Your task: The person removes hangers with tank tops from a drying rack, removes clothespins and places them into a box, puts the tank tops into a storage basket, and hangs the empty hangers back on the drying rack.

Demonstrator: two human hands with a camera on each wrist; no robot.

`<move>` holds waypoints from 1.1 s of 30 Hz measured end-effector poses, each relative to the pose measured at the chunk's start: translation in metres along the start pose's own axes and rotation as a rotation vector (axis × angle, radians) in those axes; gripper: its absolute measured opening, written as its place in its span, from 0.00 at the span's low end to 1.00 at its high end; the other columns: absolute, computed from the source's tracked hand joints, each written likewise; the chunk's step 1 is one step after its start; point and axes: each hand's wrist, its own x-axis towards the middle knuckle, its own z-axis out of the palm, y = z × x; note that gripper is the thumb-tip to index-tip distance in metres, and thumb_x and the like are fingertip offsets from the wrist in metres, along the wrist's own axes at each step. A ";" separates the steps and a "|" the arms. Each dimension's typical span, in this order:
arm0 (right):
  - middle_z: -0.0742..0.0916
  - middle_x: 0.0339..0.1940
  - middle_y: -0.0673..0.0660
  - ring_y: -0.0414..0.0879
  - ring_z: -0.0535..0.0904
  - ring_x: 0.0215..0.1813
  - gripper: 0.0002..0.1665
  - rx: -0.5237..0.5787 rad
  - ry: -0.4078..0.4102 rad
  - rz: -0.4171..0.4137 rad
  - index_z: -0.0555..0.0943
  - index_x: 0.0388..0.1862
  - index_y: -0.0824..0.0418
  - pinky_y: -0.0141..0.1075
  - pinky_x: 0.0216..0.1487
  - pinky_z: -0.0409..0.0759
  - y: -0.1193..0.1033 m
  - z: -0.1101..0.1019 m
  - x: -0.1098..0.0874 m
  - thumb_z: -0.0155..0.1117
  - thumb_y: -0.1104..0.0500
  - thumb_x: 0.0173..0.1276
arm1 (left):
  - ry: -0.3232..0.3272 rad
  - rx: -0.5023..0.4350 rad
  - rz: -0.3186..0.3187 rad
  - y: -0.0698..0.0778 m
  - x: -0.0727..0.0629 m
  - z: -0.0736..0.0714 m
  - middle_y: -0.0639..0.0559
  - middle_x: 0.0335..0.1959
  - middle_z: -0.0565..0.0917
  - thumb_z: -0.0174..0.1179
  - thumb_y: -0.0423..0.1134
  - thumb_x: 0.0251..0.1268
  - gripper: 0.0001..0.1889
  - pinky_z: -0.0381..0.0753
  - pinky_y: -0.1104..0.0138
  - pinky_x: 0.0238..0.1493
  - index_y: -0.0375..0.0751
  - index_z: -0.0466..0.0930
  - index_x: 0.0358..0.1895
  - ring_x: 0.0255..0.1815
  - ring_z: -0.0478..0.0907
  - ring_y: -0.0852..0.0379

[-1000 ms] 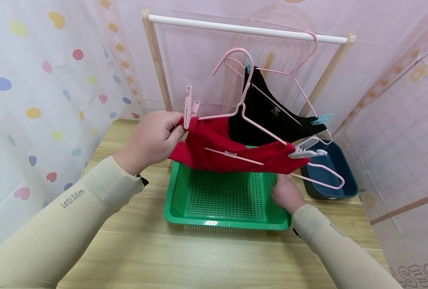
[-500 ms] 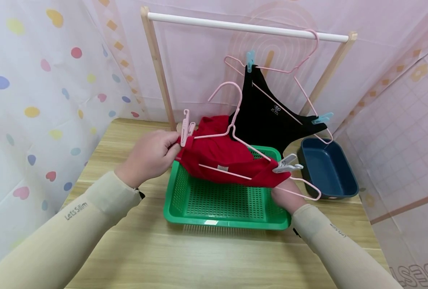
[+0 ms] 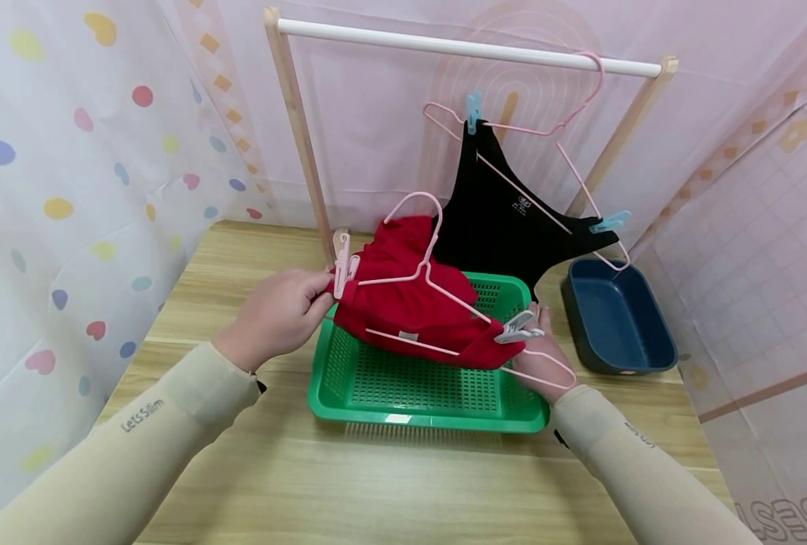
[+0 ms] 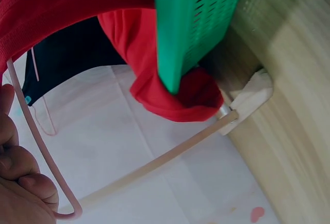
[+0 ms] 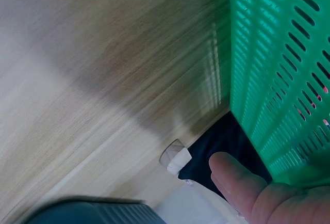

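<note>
In the head view, my left hand (image 3: 277, 314) grips the left end of a pink clothes hanger (image 3: 422, 270) beside a pink clothespin (image 3: 342, 269). Curled fingers show at the hanger's end (image 4: 44, 146) in the left wrist view. A red garment (image 3: 403, 303) with a small pale label is clipped to the hanger, with a grey-white clothespin (image 3: 518, 329) at its right. It overlaps the green perforated basket (image 3: 431, 421). My right hand (image 3: 546, 362) is at the basket's right rim, partly behind the hanger; one straight finger (image 5: 234, 182) shows beside the basket wall.
A rack with a white rod (image 3: 444, 45) and wooden posts stands at the back. From it hangs a black garment (image 3: 499, 219) on another pink hanger, held by blue clothespins (image 3: 473, 113). A dark blue bin (image 3: 621, 325) stands right of the basket on the wooden table (image 3: 376, 484).
My left hand has lowered the hanger and red garment toward me and slightly left, down over the basket. My right hand stays at the rim, its fingertips now showing above it.
</note>
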 end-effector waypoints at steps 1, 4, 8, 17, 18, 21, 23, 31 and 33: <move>0.55 0.79 0.88 0.86 0.45 0.81 0.35 0.037 -0.016 0.023 0.60 0.78 0.82 0.69 0.79 0.56 0.000 -0.001 0.000 0.49 0.61 0.80 | -0.009 0.004 -0.007 0.000 -0.001 0.001 0.57 0.18 0.66 0.52 0.33 0.76 0.17 0.66 0.62 0.31 0.51 0.74 0.24 0.25 0.66 0.56; 0.47 0.84 0.82 0.79 0.38 0.85 0.41 0.175 -0.062 0.134 0.47 0.83 0.79 0.65 0.80 0.58 -0.003 -0.006 -0.001 0.46 0.62 0.78 | -0.025 0.009 -0.012 -0.003 -0.004 0.003 0.57 0.18 0.65 0.52 0.32 0.75 0.18 0.66 0.62 0.32 0.50 0.69 0.22 0.25 0.65 0.56; 0.42 0.86 0.77 0.71 0.36 0.87 0.46 0.264 -0.079 0.191 0.36 0.84 0.75 0.60 0.83 0.55 -0.004 -0.012 -0.004 0.41 0.66 0.74 | -0.034 0.006 -0.008 -0.008 -0.007 0.009 0.57 0.19 0.65 0.52 0.32 0.75 0.18 0.66 0.63 0.31 0.49 0.67 0.21 0.24 0.64 0.57; 0.45 0.85 0.79 0.73 0.40 0.86 0.41 0.273 -0.105 0.124 0.38 0.84 0.76 0.65 0.83 0.47 0.011 -0.025 -0.003 0.43 0.62 0.85 | -0.069 0.000 -0.041 -0.014 -0.012 0.018 0.57 0.19 0.69 0.54 0.34 0.77 0.16 0.70 0.61 0.35 0.49 0.75 0.25 0.27 0.69 0.55; 0.45 0.85 0.78 0.73 0.41 0.86 0.41 0.273 -0.103 0.122 0.39 0.85 0.75 0.65 0.83 0.46 0.013 -0.027 -0.002 0.43 0.61 0.85 | -0.072 0.001 -0.041 -0.015 -0.012 0.019 0.56 0.19 0.69 0.54 0.34 0.77 0.16 0.70 0.61 0.36 0.49 0.74 0.25 0.27 0.69 0.55; 0.47 0.86 0.78 0.72 0.42 0.86 0.41 0.271 -0.109 0.124 0.38 0.85 0.73 0.66 0.83 0.47 0.015 -0.037 -0.002 0.41 0.59 0.86 | -0.076 0.007 -0.044 -0.017 -0.014 0.021 0.57 0.20 0.71 0.54 0.34 0.77 0.17 0.72 0.60 0.38 0.50 0.73 0.24 0.29 0.71 0.55; 0.49 0.86 0.76 0.72 0.44 0.87 0.40 0.259 -0.119 0.134 0.39 0.86 0.72 0.66 0.83 0.48 0.015 -0.043 0.000 0.40 0.58 0.87 | -0.086 0.013 -0.053 -0.019 -0.015 0.023 0.56 0.20 0.72 0.55 0.35 0.77 0.16 0.73 0.59 0.39 0.50 0.73 0.24 0.29 0.72 0.54; 0.68 0.80 0.75 0.71 0.67 0.79 0.33 0.172 -0.097 0.093 0.56 0.84 0.70 0.66 0.76 0.66 0.002 -0.065 0.010 0.44 0.56 0.88 | -0.130 0.003 -0.074 -0.024 -0.017 0.030 0.55 0.29 0.82 0.57 0.38 0.78 0.11 0.81 0.56 0.45 0.49 0.81 0.31 0.34 0.77 0.53; 0.70 0.79 0.74 0.70 0.70 0.77 0.32 0.153 -0.092 0.070 0.60 0.82 0.70 0.65 0.76 0.67 -0.003 -0.070 0.015 0.46 0.55 0.87 | -0.137 -0.001 -0.077 -0.025 -0.018 0.032 0.54 0.33 0.85 0.58 0.38 0.78 0.09 0.83 0.54 0.48 0.49 0.83 0.34 0.36 0.79 0.52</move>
